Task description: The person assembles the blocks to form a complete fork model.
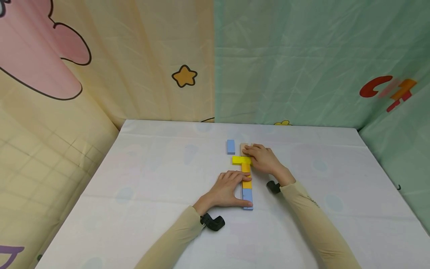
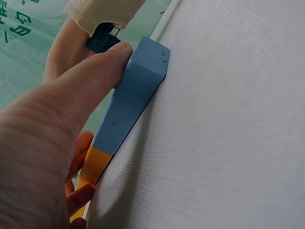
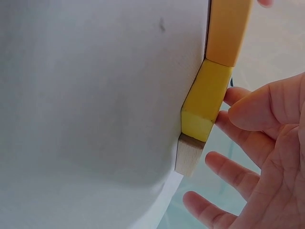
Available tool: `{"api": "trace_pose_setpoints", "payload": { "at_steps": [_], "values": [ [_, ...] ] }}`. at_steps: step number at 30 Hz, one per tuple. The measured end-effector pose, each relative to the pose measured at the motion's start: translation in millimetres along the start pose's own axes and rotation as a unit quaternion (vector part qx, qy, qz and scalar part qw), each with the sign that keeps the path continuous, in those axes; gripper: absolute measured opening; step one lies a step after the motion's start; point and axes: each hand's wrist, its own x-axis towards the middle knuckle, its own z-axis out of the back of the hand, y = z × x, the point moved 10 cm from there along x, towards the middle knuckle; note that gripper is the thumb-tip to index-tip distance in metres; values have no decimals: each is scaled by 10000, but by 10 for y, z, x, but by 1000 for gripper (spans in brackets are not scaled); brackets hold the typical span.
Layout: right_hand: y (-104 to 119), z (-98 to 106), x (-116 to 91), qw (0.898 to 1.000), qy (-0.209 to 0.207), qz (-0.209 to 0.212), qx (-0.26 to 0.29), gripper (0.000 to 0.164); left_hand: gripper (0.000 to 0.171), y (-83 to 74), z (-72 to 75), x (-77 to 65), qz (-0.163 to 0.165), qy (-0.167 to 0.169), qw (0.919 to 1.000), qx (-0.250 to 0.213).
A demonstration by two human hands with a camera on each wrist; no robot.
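Wooden blocks lie end to end in a column on the table. At the near end is a blue block, followed by an orange stretch, a yellow block set crosswise, and a plain wood block. My left hand touches the column, its thumb on the blue block and its fingertips at the orange part. The right hand reaches over the far end, fingers extended across the plain wood block and partly hiding it. In the right wrist view its fingers are spread beside the yellow block.
A separate blue block lies left of the plain wood block. The white cloth-covered table extends on all sides. Printed curtains hang behind its far edge. Each wrist wears a black camera.
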Motion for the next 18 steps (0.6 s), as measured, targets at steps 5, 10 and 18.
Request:
{"api": "trace_pose_setpoints", "payload": {
  "at_steps": [5, 10, 18],
  "values": [
    [8, -6, -3, 10000, 8, 0, -6, 41, 79, -9, 13, -7, -9, 2, 10000, -1],
    [10, -10, -4, 10000, 35, 6, 37, 42, 78, -20, 32, -16, -20, -26, 10000, -28],
    [11, -13, 1, 9998, 45, 132, 174, 39, 78, -21, 29, -10, -72, -86, 9999, -18]
  ]
}}
